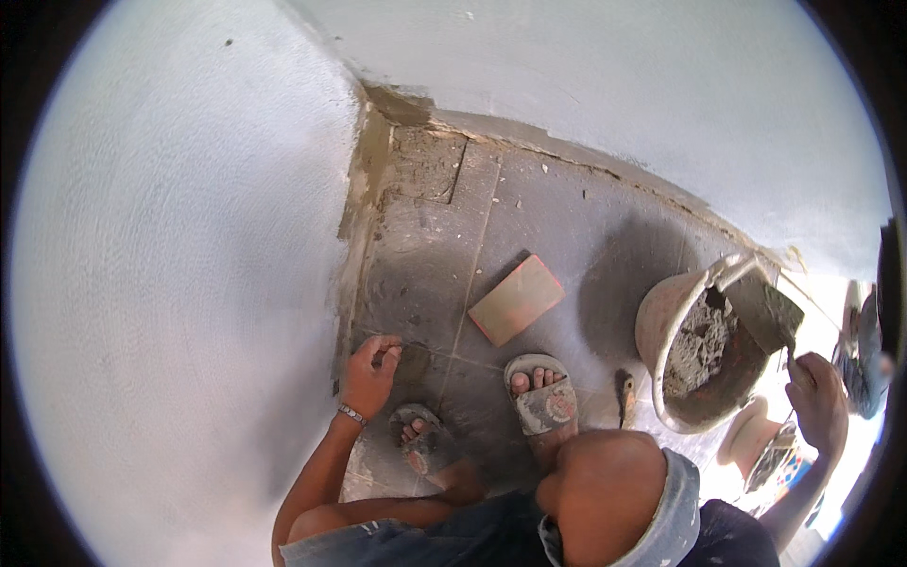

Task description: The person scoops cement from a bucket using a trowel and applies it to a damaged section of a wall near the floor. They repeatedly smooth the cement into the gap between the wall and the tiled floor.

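At the right, my right hand is closed around the handle of a trowel. The trowel's broad, mortar-smeared blade lies over the rim of a pale bucket. Lumpy grey mortar fills part of the bucket. My left hand is low by the left wall, its fingers loosely bent and somewhat apart, with nothing visible in them. A metal-banded watch or bracelet circles that wrist. Near the left hand, a dark damp patch marks the tiled floor.
A flat rectangular block with orange-red edges lies on the grey tiles. Fresh mortar runs along the wall base into the corner. A small handled tool lies between my sandalled right foot and the bucket. Another container stands below it.
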{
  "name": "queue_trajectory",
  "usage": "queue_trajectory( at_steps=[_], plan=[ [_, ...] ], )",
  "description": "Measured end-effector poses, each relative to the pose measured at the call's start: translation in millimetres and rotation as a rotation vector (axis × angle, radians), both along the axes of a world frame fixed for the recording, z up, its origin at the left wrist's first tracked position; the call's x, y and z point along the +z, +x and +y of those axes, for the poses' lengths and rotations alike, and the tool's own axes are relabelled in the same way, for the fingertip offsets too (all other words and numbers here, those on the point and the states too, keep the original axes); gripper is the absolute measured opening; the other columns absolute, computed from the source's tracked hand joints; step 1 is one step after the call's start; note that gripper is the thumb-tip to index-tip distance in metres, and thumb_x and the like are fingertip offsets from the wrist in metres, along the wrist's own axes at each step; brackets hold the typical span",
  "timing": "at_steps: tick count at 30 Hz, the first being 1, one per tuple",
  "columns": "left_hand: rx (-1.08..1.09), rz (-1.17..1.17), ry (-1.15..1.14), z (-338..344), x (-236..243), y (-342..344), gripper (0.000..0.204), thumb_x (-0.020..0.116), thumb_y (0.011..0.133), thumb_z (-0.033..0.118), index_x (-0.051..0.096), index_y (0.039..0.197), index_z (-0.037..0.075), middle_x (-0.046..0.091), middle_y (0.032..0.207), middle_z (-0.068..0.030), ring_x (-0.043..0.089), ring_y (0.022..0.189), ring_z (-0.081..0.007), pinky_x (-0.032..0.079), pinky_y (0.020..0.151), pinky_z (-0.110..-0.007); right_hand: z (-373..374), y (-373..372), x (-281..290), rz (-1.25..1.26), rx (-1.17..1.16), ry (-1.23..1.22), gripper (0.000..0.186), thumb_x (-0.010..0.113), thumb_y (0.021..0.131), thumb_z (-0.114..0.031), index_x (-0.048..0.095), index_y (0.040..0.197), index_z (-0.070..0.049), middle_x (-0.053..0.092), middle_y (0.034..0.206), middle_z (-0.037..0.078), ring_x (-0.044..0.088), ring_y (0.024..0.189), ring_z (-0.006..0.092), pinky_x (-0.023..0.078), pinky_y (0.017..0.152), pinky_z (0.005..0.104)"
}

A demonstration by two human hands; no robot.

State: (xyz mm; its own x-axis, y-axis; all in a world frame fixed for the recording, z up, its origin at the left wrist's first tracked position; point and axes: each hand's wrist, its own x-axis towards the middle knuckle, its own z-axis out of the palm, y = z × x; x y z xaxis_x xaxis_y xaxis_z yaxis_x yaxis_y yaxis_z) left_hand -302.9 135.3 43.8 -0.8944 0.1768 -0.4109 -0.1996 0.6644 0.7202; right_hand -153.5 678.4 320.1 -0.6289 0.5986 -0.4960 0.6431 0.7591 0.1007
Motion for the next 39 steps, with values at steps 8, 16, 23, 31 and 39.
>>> queue_trajectory(
  at_steps=[8, 16, 23, 31, 39],
  plan=[
    [0.074, -0.147, 0.053, -19, -18, 85, 0.021, 0.061, 0.096, 0.014, 0.069, 0.111, 0.001, 0.071, 0.103, -0.0142, 0.071, 0.090, -0.0233, 0.055, 0.081, -0.035, -20, -63, 32, -0.101, 0.151, -0.052, 0.025, 0.067, 0.084, -0.016, 0.066, 0.101, 0.002, 0.065, 0.094, 0.015, 0.057, 0.087, 0.0305, 0.046, 0.078, 0.0408],
    [0.190, 0.001, -0.024, -39, -25, 179, 0.016, 0.061, 0.091, 0.011, 0.069, 0.104, 0.006, 0.065, 0.107, -0.0146, 0.067, 0.095, -0.0320, 0.053, 0.083, -0.044, -50, -111, 26, -0.175, 0.190, -0.210, 0.025, 0.067, 0.086, -0.019, 0.066, 0.100, 0.003, 0.065, 0.080, 0.013, 0.054, 0.063, 0.0231, 0.046, 0.059, 0.0358],
    [0.100, 0.264, -0.177, -23, -59, 185, 0.012, 0.060, 0.084, 0.009, 0.066, 0.094, 0.008, 0.057, 0.099, -0.0124, 0.059, 0.094, -0.0365, 0.049, 0.077, -0.049, -62, -142, 10, -0.115, -0.205, -0.794, 0.027, 0.066, 0.089, -0.022, 0.067, 0.098, 0.004, 0.065, 0.067, 0.011, 0.052, 0.042, 0.0165, 0.046, 0.043, 0.0315],
    [0.064, 0.363, -0.321, -20, -66, 188, 0.008, 0.055, 0.080, 0.010, 0.060, 0.085, 0.006, 0.054, 0.093, -0.0146, 0.057, 0.086, -0.0363, 0.047, 0.071, -0.050, -183, -202, -111, -0.118, -0.063, -0.860, 0.038, 0.058, 0.103, -0.038, 0.054, 0.129, -0.010, 0.050, 0.077, -0.001, 0.052, 0.055, 0.0067, 0.045, 0.041, 0.0221],
    [0.074, 0.428, -0.346, -19, -68, 189, 0.007, 0.054, 0.080, 0.010, 0.058, 0.083, 0.006, 0.053, 0.090, -0.0150, 0.055, 0.082, -0.0368, 0.046, 0.068, -0.050, -194, -265, -215, 0.020, -0.243, -1.281, 0.039, 0.053, 0.103, -0.028, 0.048, 0.136, -0.007, 0.051, 0.088, 0.001, 0.049, 0.056, 0.0067, 0.042, 0.039, 0.0221]
  ],
)
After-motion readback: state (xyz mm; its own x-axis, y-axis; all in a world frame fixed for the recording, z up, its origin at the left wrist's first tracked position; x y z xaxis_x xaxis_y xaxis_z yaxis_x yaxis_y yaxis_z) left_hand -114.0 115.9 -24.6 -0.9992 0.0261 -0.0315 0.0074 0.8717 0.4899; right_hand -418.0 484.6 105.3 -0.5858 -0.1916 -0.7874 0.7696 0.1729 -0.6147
